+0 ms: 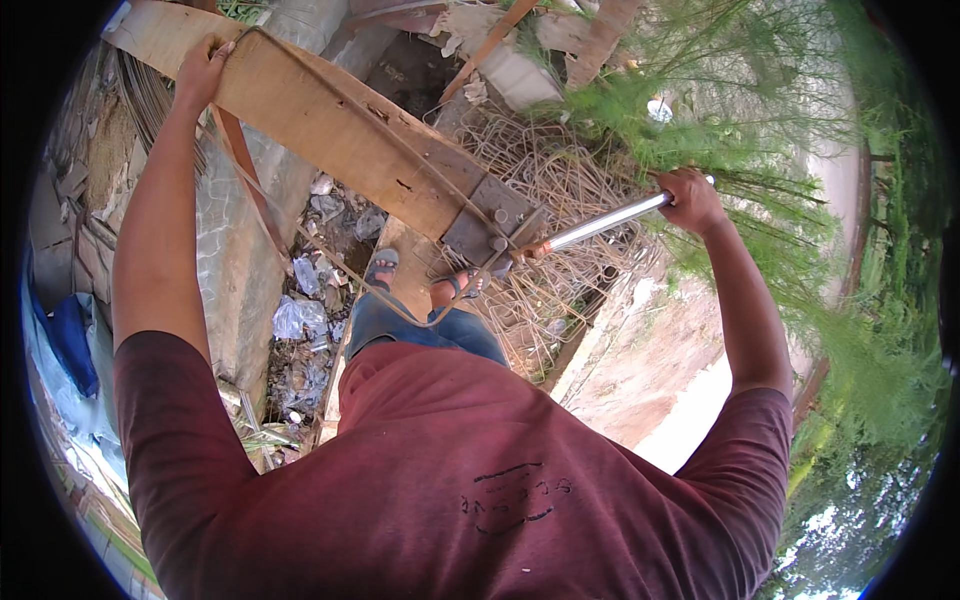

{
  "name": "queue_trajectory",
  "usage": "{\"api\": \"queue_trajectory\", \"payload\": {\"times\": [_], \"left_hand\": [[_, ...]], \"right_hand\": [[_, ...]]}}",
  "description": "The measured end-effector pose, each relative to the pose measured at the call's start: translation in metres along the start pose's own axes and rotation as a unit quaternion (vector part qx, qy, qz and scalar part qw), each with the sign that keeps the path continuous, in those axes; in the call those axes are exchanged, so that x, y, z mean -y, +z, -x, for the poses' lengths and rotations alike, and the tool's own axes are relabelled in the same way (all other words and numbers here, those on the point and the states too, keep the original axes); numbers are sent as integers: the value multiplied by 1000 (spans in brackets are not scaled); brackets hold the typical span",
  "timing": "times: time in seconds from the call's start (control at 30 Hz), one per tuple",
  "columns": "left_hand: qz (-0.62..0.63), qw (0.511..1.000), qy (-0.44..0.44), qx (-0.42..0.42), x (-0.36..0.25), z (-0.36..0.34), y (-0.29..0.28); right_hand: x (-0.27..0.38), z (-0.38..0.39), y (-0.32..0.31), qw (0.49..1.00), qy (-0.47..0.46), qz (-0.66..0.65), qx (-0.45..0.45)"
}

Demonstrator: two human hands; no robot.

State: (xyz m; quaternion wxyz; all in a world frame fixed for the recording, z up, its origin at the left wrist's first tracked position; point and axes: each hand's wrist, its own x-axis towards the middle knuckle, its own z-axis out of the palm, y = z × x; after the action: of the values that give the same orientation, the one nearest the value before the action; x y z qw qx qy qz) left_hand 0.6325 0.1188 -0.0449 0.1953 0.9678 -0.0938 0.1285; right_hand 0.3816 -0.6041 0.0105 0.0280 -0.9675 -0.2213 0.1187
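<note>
My left hand [205,70] is closed on a thin bent steel rod [360,130], over the upper-left part of a long wooden plank [310,125]. The rod runs along the plank to a dark metal plate with upright pins [480,220] at the plank's lower-right end. Part of the rod loops down below the plank, above my legs. My right hand [687,200], at upper right, grips a shiny metal pipe handle [600,222], angled down-left to the pins and plate.
A tangled heap of bent rods [570,300] lies beside and behind the plate. My sandalled feet stand on a board [405,240]. A littered gap [305,310] and concrete ledge [250,300] are on the left, blue sheeting [75,350] farther left. Feathery branches [790,250] hang at right.
</note>
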Motion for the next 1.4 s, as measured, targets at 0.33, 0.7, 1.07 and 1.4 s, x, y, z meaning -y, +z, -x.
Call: {"api": "queue_trajectory", "payload": {"times": [0.33,0.7,1.07,1.4], "left_hand": [[22,999,8,38,-8,-5,-9],[13,999,39,5,-11,-9,-4],[9,998,54,8,-16,-3,0],[137,980,147,1,-92,35,-48]], "right_hand": [[8,37,24,987,132,48,-73],[185,181,84,846,496,-64,-183],[425,176,103,728,669,-75,-133],[363,147,103,609,639,-227,-411]]}}
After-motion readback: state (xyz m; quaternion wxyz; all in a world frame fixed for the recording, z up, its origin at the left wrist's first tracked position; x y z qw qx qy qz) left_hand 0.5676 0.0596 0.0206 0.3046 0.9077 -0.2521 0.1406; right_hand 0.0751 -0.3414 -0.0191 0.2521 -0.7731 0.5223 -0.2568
